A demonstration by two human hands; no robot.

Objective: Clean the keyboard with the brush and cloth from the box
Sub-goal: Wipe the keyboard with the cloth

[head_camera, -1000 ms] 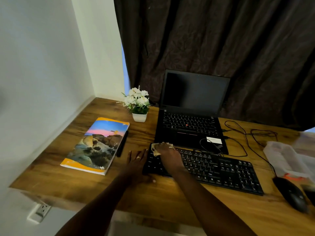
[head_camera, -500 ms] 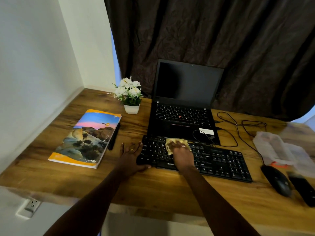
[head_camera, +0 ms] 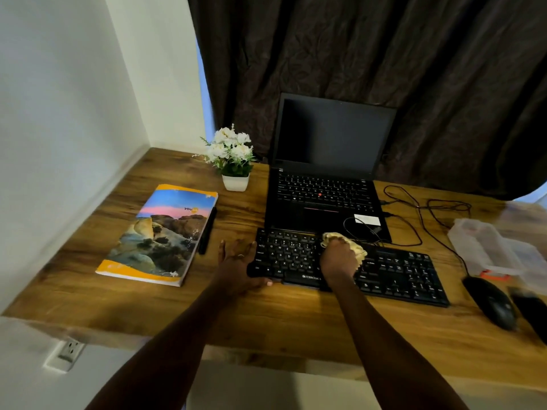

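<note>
While the left grip (head_camera: 236, 261) lies flat, fingers apart, on the brown wooden surface (head_camera: 296, 321) against the left end of the black full-size keyboard (head_camera: 399, 270), the right grip (head_camera: 337, 258) is clamped on the crumpled pale-yellow cloth (head_camera: 356, 250), pressing it onto the keys left of centre. Keyboard sits just near of the open black laptop (head_camera: 325, 196); black mouse (head_camera: 491, 303) right of it, translucent plastic box (head_camera: 488, 250) far right.
</note>
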